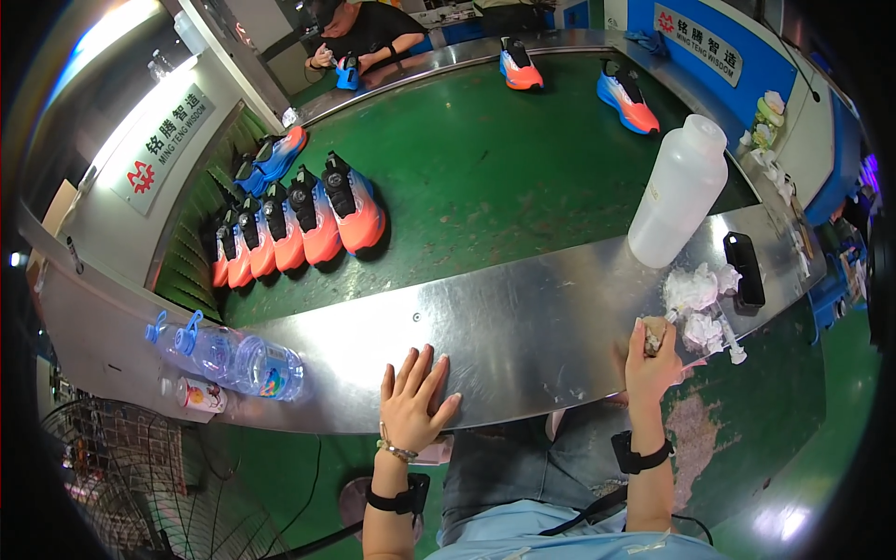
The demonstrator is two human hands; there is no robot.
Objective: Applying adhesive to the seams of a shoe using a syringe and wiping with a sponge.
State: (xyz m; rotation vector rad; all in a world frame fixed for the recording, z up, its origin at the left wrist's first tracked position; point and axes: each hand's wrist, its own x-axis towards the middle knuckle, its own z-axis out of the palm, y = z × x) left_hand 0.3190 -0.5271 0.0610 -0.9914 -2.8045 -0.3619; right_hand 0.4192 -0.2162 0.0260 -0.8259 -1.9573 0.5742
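My left hand (416, 401) lies with its fingers spread on the metal ledge (523, 327), holding nothing. At the ledge's front edge on the right, my right hand (649, 373) grips a small tan-grey lump (654, 333) between thumb and fingers; its exact kind I cannot make out. Crumpled white wads (693, 289) lie just beyond that hand. Behind them stands a large translucent white bottle (679, 191), with a black oblong object (744, 271) to its right.
A green belt (457, 177) carries a row of orange-and-blue sneakers (317, 219) at left and two more sneakers (627, 98) at the far right. Water bottles (266, 367) and a small white can (201, 395) occupy the ledge's left end. Across the belt, a person (359, 37) handles a blue shoe (347, 73).
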